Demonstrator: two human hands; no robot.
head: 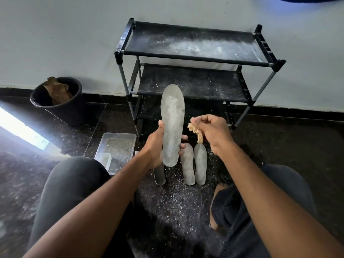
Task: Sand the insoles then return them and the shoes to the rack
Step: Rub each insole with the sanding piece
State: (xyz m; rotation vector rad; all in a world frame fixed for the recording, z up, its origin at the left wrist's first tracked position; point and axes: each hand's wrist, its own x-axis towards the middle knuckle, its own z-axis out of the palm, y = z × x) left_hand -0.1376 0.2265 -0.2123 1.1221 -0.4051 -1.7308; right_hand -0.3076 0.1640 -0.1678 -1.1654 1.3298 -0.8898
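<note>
**Gripping the insole upright, sandpaper poised beside it**

Holding steady in front of the rack [197, 45], the left hand [156, 146] wraps around a grey insole [172, 123], thumb on its left edge and fingertips curling round the right edge, so the insole stands nearly upright with its toe end pointing up toward the middle shelf. White scuffed patches show across its face. Just to the right, apart from the insole, the right hand [210, 131] pinches a crumpled tan piece of sandpaper [195, 131] between curled fingers and thumb. Down on the dark floor, two more insoles [194, 164] lie side by side below the hands, and another one [159, 175] peeks out under the left wrist. Pale dust is scattered over the floor around them and over the rack's black shelves. A clear plastic tray [117, 146] sits to the left, and a black bucket [59, 101] with brown paper in it stands by the wall.
</note>
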